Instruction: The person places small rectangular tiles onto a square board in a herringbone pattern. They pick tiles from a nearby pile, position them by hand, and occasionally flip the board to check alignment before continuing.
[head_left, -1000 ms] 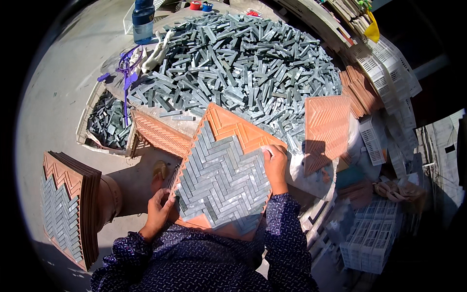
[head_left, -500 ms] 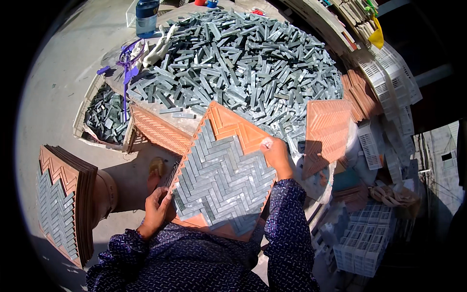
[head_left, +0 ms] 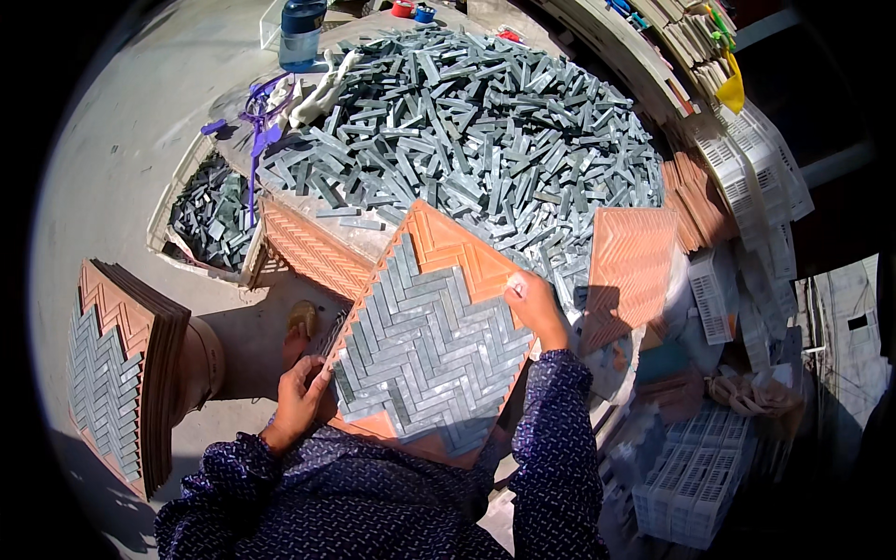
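An orange herringbone mosaic tray (head_left: 459,245) is tilted in front of me, most of its slots filled with grey-green stone strips (head_left: 434,345). At its top corner and right side, bare orange grooves show. My left hand (head_left: 301,392) is closed on the tray's lower left edge, thumb on top. By the upper right edge, my right hand (head_left: 539,308) has its fingers curled together against the tray; something pale shows at the fingertips, too small to name. Beyond the tray spreads a large heap of loose stone strips (head_left: 467,140) on a round table.
On the left stands a stack of trays (head_left: 159,373), its top one filled. Empty orange trays lean at the right (head_left: 627,271) and left (head_left: 313,252) of the heap. A crate of dark pieces (head_left: 210,219), a water bottle (head_left: 301,37) and white plastic baskets (head_left: 695,467) are around.
My right hand has shifted slightly down and right along the tray's edge. The left hand keeps its hold. The whole view has moved a little.
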`<move>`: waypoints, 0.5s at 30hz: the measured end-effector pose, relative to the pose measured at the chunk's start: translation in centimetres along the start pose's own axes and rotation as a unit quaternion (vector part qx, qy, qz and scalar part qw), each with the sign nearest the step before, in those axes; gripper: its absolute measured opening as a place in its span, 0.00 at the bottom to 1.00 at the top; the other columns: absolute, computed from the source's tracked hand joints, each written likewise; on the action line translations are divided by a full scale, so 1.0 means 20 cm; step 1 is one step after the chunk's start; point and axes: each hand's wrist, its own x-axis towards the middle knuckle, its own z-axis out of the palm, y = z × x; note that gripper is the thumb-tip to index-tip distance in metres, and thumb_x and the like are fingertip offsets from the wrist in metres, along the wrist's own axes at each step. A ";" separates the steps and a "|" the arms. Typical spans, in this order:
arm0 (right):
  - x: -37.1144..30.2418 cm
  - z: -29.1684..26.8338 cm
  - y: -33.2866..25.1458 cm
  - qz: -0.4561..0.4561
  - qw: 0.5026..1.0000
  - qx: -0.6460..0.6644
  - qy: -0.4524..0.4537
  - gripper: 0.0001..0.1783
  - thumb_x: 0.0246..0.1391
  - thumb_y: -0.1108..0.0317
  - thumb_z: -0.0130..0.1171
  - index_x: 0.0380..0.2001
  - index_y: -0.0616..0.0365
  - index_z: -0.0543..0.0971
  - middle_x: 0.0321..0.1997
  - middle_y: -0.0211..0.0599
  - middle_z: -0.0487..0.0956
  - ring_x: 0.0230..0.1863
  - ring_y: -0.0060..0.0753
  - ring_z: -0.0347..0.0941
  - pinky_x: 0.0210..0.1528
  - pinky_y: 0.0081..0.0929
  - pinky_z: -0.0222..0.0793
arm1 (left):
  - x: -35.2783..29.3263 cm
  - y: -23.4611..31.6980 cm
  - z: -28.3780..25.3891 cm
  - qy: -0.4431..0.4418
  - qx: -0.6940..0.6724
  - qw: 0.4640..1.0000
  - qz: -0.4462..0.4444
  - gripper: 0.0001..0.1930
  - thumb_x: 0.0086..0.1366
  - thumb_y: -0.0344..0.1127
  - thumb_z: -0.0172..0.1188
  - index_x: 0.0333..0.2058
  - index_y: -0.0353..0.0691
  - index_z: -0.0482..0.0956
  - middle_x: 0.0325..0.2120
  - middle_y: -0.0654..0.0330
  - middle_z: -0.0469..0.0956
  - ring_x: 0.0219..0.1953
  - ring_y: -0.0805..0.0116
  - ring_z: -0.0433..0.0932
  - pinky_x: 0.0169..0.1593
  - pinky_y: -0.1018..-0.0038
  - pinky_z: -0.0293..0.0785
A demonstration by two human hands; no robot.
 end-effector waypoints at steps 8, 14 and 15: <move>-0.20 -0.10 0.10 0.057 0.989 0.076 0.115 0.08 0.42 0.71 0.61 0.26 0.62 0.74 0.20 0.38 0.75 0.21 0.23 0.69 0.26 0.23 0.66 | 0.00 -0.02 0.00 0.000 0.002 1.000 0.001 0.10 0.63 0.31 0.55 0.38 0.29 0.73 0.29 0.60 0.75 0.34 0.77 0.71 0.40 0.79 0.68; -0.37 -0.25 0.11 0.123 0.973 -0.194 -0.010 0.12 0.38 0.67 0.64 0.27 0.61 0.77 0.26 0.46 0.78 0.29 0.46 0.76 0.32 0.34 0.69 | 0.00 -0.03 0.00 -0.003 -0.017 1.000 -0.015 0.10 0.62 0.31 0.55 0.38 0.29 0.73 0.30 0.59 0.76 0.35 0.76 0.72 0.41 0.78 0.69; -0.39 -0.26 0.12 0.131 0.959 -0.249 -0.043 0.11 0.39 0.67 0.63 0.27 0.62 0.77 0.25 0.46 0.78 0.30 0.47 0.76 0.33 0.34 0.69 | 0.01 -0.04 0.00 0.000 0.002 1.000 -0.008 0.10 0.62 0.31 0.55 0.38 0.28 0.73 0.30 0.58 0.76 0.35 0.75 0.72 0.41 0.78 0.69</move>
